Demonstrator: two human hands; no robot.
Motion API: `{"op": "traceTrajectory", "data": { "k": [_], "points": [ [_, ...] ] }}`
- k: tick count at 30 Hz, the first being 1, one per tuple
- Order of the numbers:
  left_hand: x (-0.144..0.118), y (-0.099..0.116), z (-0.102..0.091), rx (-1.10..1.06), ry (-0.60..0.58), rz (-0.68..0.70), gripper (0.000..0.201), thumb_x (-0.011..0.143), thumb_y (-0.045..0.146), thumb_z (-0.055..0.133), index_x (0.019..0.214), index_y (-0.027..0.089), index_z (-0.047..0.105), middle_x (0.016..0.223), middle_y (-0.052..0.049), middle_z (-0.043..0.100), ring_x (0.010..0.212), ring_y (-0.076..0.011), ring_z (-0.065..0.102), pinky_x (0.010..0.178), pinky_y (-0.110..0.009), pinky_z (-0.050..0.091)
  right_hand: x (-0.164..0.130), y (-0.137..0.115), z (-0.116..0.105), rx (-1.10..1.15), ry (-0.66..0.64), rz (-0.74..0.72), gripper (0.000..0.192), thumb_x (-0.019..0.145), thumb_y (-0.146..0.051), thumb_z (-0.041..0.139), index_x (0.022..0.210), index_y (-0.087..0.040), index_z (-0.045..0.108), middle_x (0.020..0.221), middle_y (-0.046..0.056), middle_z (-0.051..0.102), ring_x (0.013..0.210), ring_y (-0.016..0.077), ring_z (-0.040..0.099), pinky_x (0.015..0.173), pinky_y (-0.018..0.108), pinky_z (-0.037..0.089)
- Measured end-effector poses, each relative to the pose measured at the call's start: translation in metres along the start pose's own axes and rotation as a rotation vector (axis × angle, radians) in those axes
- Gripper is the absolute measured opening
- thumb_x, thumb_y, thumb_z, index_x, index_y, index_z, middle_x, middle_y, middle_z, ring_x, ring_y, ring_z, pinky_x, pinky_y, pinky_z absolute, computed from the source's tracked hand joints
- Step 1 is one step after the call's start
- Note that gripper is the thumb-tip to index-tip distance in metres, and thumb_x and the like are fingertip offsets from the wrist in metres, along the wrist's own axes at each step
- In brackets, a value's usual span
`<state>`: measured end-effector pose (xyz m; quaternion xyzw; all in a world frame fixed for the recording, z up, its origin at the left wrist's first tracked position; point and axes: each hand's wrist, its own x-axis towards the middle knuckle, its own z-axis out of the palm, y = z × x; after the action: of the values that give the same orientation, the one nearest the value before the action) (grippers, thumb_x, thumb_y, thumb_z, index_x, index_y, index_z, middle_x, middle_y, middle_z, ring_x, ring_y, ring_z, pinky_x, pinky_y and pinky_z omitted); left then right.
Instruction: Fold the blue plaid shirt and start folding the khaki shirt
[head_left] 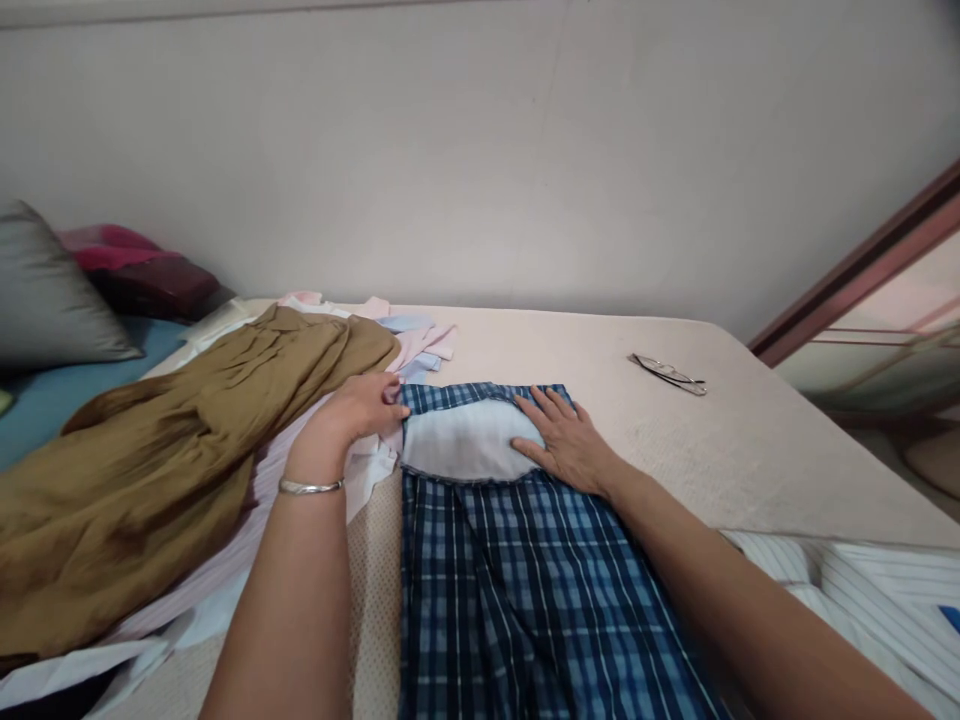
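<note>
Mostly flat, blue plaid garment (577, 580); whitish panel (465, 440) showing.

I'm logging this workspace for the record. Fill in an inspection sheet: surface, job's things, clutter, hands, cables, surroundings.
Surface: pale, cloth-covered surface.
Job's things: blue plaid garment laid out, whitish inner fabric showing near its top.
Clutter: brown garment over pale clothes, left; eyeglasses, right; striped white cloth, lower right.
Hands: left hand at the plaid garment's upper left corner, grip unclear; right hand flat on its upper right, fingers spread.
Cables: nothing seen.
Surroundings: plain wall behind; grey pillow, far left.
</note>
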<state>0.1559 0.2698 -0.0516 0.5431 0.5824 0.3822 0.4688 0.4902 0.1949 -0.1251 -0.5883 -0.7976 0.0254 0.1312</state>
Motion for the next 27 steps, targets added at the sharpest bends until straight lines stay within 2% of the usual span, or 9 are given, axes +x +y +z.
{"op": "traceTrajectory", "data": {
  "k": [3,6,9,11,13,15,18,22,27],
  "points": [
    [0.003,0.005,0.011,0.205,0.014,0.172,0.027,0.057,0.009,0.085,0.075,0.022,0.07,0.082,-0.005,0.068,0.107,-0.03,0.062,0.092,-0.029,0.049,-0.002,0.004,0.011,0.022,-0.054,0.036,0.078,0.095,-0.074,0.039,0.159,-0.029,0.034,0.166,0.011,0.028,0.152,0.0389,0.022,0.119,0.064,0.02],
    [0.003,0.005,0.034,0.159,-0.016,0.343,0.022,0.069,0.017,0.081,0.09,0.021,0.072,0.104,-0.009,0.071,0.124,-0.032,0.056,0.11,-0.035,0.039,0.0,0.004,0.001,0.045,-0.082,0.058,0.077,0.096,-0.075,0.036,0.159,-0.03,0.035,0.166,0.011,0.03,0.152,0.0388,0.024,0.118,0.066,0.022],
    [0.001,-0.003,0.065,0.187,-0.112,0.474,0.033,0.078,0.025,0.077,0.11,0.021,0.07,0.133,-0.012,0.064,0.139,-0.0326,0.046,0.12,-0.041,0.026,0.002,-0.001,-0.008,0.046,-0.028,0.072,0.073,0.098,-0.072,0.032,0.157,-0.03,0.038,0.166,0.01,0.03,0.152,0.0378,0.023,0.118,0.065,0.021],
    [-0.001,-0.013,0.084,0.221,-0.181,0.483,0.044,0.081,0.032,0.076,0.123,0.023,0.066,0.15,-0.013,0.053,0.149,-0.035,0.032,0.124,-0.049,0.012,0.003,-0.006,-0.005,0.035,0.002,0.059,0.072,0.098,-0.072,0.034,0.157,-0.03,0.038,0.166,0.01,0.028,0.152,0.0379,0.022,0.118,0.064,0.02],
    [-0.004,-0.025,0.099,0.245,-0.235,0.442,0.054,0.081,0.035,0.076,0.132,0.026,0.063,0.157,-0.012,0.046,0.154,-0.0374,0.019,0.123,-0.056,-0.002,0.002,-0.011,0.005,0.029,-0.002,0.047,0.074,0.097,-0.073,0.036,0.158,-0.032,0.036,0.167,0.01,0.025,0.152,0.0385,0.021,0.118,0.065,0.019],
    [-0.006,-0.036,0.11,0.328,-0.269,0.408,0.058,0.081,0.036,0.076,0.136,0.027,0.061,0.16,-0.013,0.041,0.156,-0.0388,0.013,0.121,-0.059,-0.009,0.001,-0.014,0.015,0.023,-0.01,0.042,0.075,0.096,-0.074,0.036,0.159,-0.033,0.034,0.168,0.01,0.022,0.153,0.0386,0.02,0.118,0.065,0.017],
    [-0.007,-0.048,0.115,0.486,-0.28,0.409,0.061,0.082,0.039,0.073,0.14,0.028,0.057,0.165,-0.012,0.033,0.156,-0.0385,0.009,0.12,-0.06,-0.014,-0.001,-0.015,0.023,0.017,-0.006,0.045,0.078,0.095,-0.076,0.035,0.159,-0.033,0.034,0.169,0.01,0.021,0.153,0.0382,0.02,0.12,0.063,0.014],
    [-0.005,-0.056,0.113,0.432,-0.272,0.448,0.065,0.082,0.043,0.073,0.144,0.03,0.055,0.164,-0.011,0.034,0.156,-0.036,0.01,0.119,-0.055,-0.02,-0.001,-0.014,0.02,0.027,-0.007,0.047,0.077,0.095,-0.076,0.034,0.159,-0.033,0.035,0.169,0.009,0.021,0.153,0.0379,0.019,0.12,0.062,0.012],
    [-0.009,-0.05,0.113,0.725,-0.261,0.52,0.06,0.092,0.045,0.059,0.15,0.033,0.049,0.166,-0.012,0.03,0.156,-0.0369,0.013,0.12,-0.06,-0.011,-0.001,-0.02,0.016,0.012,0.016,0.041,0.073,0.097,-0.072,0.037,0.158,-0.032,0.036,0.168,0.011,0.024,0.152,0.0371,0.021,0.12,0.061,0.014]
  ]
}}
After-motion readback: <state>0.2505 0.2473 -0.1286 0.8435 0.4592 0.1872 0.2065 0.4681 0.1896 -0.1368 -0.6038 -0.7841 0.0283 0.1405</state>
